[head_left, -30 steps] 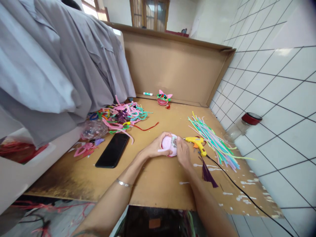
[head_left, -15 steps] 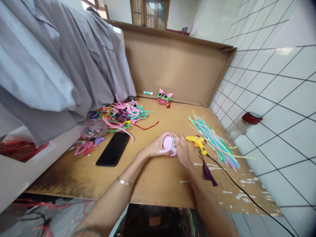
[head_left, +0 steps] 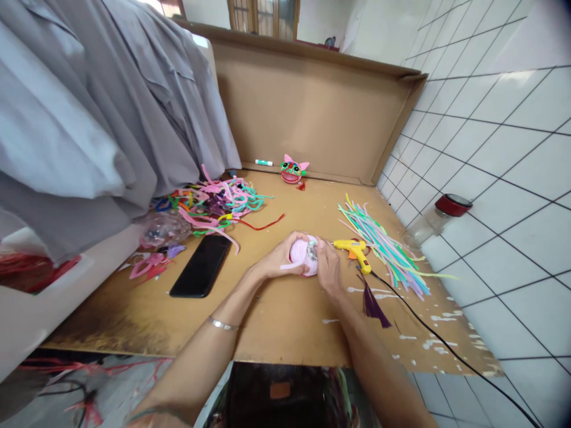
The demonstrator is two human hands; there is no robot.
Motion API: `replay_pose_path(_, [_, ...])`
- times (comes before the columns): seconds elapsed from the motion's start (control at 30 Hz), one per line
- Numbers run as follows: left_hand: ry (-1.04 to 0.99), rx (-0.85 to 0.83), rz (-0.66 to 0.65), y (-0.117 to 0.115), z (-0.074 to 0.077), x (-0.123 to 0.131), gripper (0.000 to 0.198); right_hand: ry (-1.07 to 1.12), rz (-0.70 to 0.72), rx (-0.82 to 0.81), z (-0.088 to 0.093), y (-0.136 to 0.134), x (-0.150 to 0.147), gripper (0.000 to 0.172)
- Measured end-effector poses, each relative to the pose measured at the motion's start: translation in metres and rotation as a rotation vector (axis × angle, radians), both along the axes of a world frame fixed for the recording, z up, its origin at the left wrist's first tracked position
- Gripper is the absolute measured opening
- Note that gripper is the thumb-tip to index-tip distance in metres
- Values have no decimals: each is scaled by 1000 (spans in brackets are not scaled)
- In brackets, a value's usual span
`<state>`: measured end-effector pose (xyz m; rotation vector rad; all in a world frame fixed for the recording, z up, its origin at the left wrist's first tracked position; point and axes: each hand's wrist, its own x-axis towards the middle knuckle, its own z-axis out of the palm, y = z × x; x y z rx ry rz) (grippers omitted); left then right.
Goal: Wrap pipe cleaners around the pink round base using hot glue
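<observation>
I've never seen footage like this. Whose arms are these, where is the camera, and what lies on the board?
No machine here: a person wears a camera on the head, so you look down along their own arms. The left hand and right hand together clasp a pink round piece over a cardboard sheet. Right of it lies a yellow glue gun, then a bundle of straight pipe cleaners. To the left lie a black phone and a tangle of bent pipe cleaners. A small pink figure sits at the back.
</observation>
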<state>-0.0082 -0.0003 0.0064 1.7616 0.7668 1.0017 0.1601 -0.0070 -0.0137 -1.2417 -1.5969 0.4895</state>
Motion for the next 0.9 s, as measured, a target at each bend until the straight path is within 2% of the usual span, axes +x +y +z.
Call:
replay_pose_path(0.13, [13,3,-7,0,1,0,61,-34,-31,36,4,-3,0,56])
replay_pose_path(0.37, [26,-12,16,0,0,0,63,-173,-18,192,13,-11,-1,55])
replay_pose_path(0.53, [18,4,9,2,-4,-2,64,-68,3,140,13,-8,2,54])
replay_pose_path(0.7, [9,-12,5,4,-6,-3,65,69,-72,46,10,-2,6,55])
replay_pose_path(0.8, [15,-4,7,4,-7,-3,66,73,-37,19,8,0,6,57])
replay_pose_path(0.9, [26,-6,8,3,-7,-4,67,73,-60,40,10,-1,7,56])
